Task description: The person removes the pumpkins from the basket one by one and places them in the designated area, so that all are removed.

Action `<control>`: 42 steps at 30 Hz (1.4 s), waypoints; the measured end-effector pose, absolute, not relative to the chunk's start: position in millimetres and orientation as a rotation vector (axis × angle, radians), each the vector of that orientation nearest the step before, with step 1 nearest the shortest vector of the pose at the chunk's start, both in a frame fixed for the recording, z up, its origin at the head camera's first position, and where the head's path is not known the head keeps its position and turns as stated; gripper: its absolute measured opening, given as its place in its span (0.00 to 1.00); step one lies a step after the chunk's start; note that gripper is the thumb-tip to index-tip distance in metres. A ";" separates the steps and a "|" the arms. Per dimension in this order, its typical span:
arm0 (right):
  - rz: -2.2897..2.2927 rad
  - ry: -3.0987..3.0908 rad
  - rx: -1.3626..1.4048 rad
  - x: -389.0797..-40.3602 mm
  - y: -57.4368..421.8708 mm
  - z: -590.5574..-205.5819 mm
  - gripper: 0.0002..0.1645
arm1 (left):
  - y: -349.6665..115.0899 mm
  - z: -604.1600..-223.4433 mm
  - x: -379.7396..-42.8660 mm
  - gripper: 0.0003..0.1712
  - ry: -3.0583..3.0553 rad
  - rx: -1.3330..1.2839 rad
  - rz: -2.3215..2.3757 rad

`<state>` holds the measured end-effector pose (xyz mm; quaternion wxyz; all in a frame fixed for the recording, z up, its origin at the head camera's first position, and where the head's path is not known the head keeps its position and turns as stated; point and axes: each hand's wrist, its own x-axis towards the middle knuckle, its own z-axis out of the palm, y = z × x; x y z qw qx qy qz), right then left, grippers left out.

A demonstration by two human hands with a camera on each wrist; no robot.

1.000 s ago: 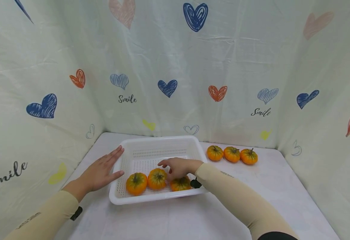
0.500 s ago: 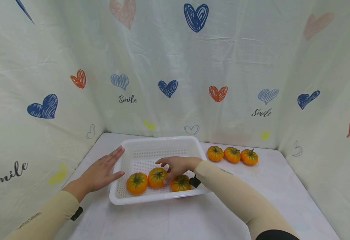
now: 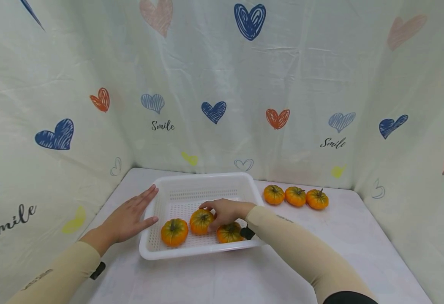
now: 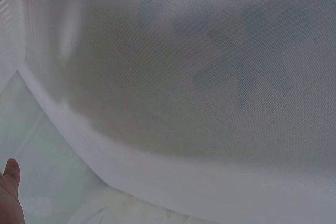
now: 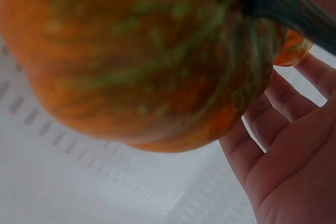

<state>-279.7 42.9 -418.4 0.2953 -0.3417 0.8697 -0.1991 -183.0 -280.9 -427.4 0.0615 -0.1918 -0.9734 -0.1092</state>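
A white plastic basket (image 3: pixel 202 178) holds three small orange pumpkins in a row. My right hand (image 3: pixel 227 212) reaches in and grips the middle pumpkin (image 3: pixel 200 222), thumb on the near side and fingers over the far side. The left pumpkin (image 3: pixel 174 232) lies free near the front wall. Under my right wrist is the right pumpkin (image 3: pixel 228 233), which fills much of the right wrist view, with the gripped one partly hidden behind the fingers. My left hand (image 3: pixel 124 217) rests with straight fingers against the basket's left rim; only a fingertip and edge of it show in the left wrist view.
Beyond the basket's right end, three more small pumpkins (image 3: pixel 295 196) stand in a row on the white table (image 3: pixel 343 240). A pale curtain (image 3: pixel 176 63) printed with hearts hangs behind the table and on both sides.
My right hand hovered above the gap between pumpkins, then shifted left and closed round the middle pumpkin, which has moved slightly up and right. My left hand has stayed at the basket rim.
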 end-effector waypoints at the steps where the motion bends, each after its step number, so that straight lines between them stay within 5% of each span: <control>1: -0.534 2.314 -0.907 -279.9 43.0 -418.2 0.43 | -280.8 -427.3 -182.9 0.49 -2.942 -0.581 -0.329; 42: -0.669 2.392 -0.986 -292.2 51.8 -408.8 0.46 | -280.2 -428.9 -182.9 0.49 -2.899 -0.592 -0.344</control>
